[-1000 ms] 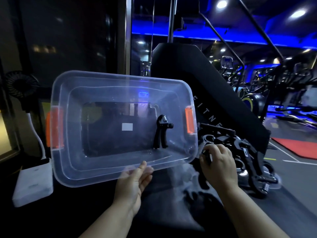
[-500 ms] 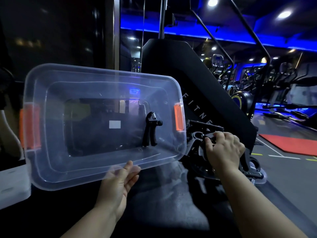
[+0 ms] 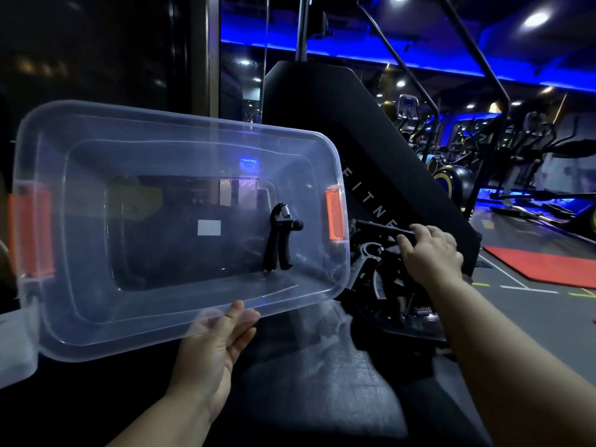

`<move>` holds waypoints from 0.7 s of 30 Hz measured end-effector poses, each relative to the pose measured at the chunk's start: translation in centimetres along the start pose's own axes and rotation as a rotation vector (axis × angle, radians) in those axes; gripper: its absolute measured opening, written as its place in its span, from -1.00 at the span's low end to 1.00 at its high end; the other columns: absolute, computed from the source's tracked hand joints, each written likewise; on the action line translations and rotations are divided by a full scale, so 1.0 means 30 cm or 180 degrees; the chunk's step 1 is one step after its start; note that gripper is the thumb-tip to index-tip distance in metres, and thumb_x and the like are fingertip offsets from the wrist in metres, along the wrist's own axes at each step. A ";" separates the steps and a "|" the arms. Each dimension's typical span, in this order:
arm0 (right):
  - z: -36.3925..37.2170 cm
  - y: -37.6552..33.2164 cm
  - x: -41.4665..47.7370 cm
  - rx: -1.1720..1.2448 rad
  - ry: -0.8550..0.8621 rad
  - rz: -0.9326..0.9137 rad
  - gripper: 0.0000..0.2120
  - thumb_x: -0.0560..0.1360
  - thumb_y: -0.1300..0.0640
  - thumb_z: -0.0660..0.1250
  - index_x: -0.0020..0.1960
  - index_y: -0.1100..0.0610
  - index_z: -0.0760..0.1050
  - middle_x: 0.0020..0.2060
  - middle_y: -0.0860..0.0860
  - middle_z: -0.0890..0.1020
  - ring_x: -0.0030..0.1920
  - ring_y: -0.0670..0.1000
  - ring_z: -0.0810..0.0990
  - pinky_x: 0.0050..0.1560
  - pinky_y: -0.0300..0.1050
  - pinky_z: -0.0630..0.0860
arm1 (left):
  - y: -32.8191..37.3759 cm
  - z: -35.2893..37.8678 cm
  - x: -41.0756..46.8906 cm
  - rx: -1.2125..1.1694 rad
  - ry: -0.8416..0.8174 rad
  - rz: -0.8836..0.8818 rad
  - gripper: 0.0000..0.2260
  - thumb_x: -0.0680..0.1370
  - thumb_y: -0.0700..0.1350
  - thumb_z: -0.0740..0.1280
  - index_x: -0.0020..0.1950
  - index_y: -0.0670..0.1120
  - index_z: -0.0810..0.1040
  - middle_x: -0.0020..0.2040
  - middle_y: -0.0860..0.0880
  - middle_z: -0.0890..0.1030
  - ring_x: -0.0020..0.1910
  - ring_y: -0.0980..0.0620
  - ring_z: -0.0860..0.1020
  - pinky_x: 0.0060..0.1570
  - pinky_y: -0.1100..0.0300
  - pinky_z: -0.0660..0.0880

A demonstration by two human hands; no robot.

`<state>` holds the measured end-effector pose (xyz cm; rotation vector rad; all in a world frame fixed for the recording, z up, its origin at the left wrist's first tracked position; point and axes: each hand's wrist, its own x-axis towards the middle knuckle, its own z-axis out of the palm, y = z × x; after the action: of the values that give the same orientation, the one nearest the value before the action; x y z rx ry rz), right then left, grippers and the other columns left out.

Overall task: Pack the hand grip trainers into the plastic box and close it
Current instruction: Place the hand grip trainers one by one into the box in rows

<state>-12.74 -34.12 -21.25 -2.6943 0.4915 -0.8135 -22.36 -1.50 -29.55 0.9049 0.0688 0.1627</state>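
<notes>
Up front, the left hand holds the clear rectangular plastic box by its near rim, tilted with its opening toward the camera, orange latches at both ends. One black hand grip trainer with a steel spring lies inside toward 3 o'clock. At the box's 3 o'clock, the right hand's grip closes on a black handle in the pile of black grip trainers.

box mostly free, one trainer inside
</notes>
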 end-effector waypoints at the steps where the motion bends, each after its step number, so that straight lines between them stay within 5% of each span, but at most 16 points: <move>1: -0.004 -0.010 0.028 -0.0041 -0.0171 -0.0037 -0.52 0.57 -0.20 0.09 0.42 -0.04 0.31 0.42 0.03 0.32 0.41 0.14 0.20 0.29 0.17 0.23 | -0.002 -0.001 0.001 0.0027 0.0003 -0.0001 -0.73 0.37 -0.08 0.39 -0.03 -0.15 0.43 -0.23 -0.14 0.70 -0.17 0.01 0.68 -0.15 0.20 0.60; 7: 0.012 -0.036 0.147 -0.0359 -0.1032 0.0186 -0.52 0.58 -0.21 0.08 0.45 -0.09 0.26 0.43 0.03 0.32 0.40 0.18 0.26 0.34 0.14 0.26 | -0.008 -0.003 -0.001 0.0084 0.0040 0.0039 -0.74 0.37 -0.07 0.38 -0.04 -0.17 0.45 -0.21 -0.16 0.70 -0.16 0.00 0.69 -0.14 0.19 0.59; 21: 0.045 -0.043 0.221 -0.0269 -0.0853 0.0327 -0.57 0.46 -0.26 0.30 0.27 -0.15 0.47 0.23 0.11 0.41 0.24 0.22 0.42 0.24 0.10 0.40 | -0.019 -0.003 0.007 0.0066 0.0066 0.0096 -0.79 0.36 -0.09 0.38 -0.13 -0.14 0.43 -0.22 -0.18 0.69 -0.18 0.00 0.69 -0.25 0.25 0.61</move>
<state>-6.48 -35.36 -18.70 -2.7708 0.6047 -0.4039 -22.10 -1.73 -30.05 0.9253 0.0763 0.1997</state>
